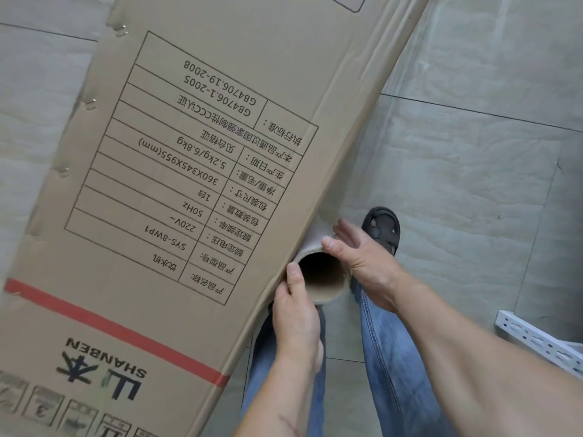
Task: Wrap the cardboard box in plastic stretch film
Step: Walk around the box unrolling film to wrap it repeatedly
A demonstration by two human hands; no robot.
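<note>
Standing on end against the box's point(164, 171) right edge, the roll point(323, 275) is gripped by the left hand point(295, 313), right hand point(362, 250) flat-fingered alongside.

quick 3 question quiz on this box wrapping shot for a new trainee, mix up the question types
1. True or false: both hands are on the film roll.
2. Where is the roll relative to the cardboard box? A) on its printed face B) against its right edge C) on the floor away from it
3. Fill in: the stripe across the box is ____.

Key:
1. True: the left hand grips the core's rim and the right hand lies along the roll's far side.
2. B
3. red
</note>
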